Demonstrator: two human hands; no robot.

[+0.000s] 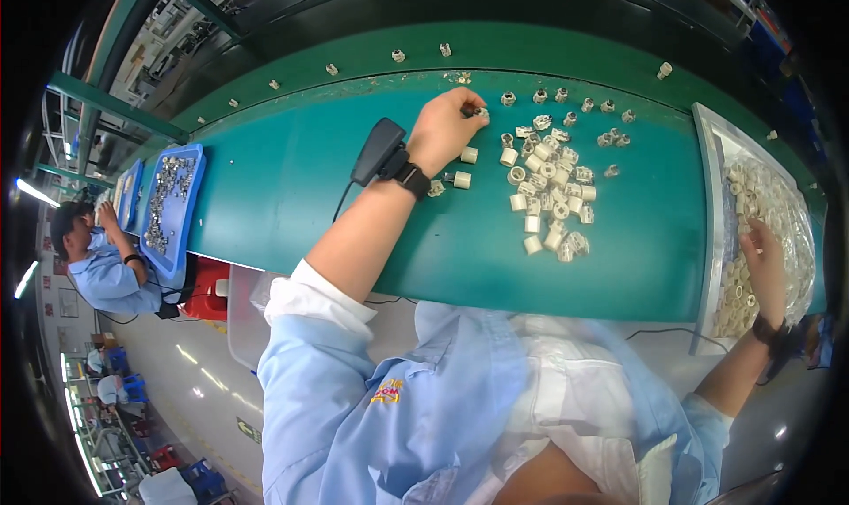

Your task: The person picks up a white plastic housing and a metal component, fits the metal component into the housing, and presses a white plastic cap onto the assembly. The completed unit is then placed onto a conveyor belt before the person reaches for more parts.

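At the far side of the green work surface, my left hand (447,129) is closed in a pinch on a small cream and metal fitting (481,111). A row of similar upright fittings (540,95) stands just right of it. Nearer to me lies a loose pile of cream cylindrical caps and fittings (553,182). At the far right, my right hand (766,271) is over an open box (705,231) of cream ring-shaped parts (736,286) in a clear plastic bag (783,204). Its fingers are apart, and I see nothing held in them.
Several fittings stand spaced along the green ledge (371,63) at the back. A blue tray (196,195) of small metal parts sits at the left, by a co-worker (110,266) in light blue. A black device (380,151) with a cable is strapped at my left wrist.
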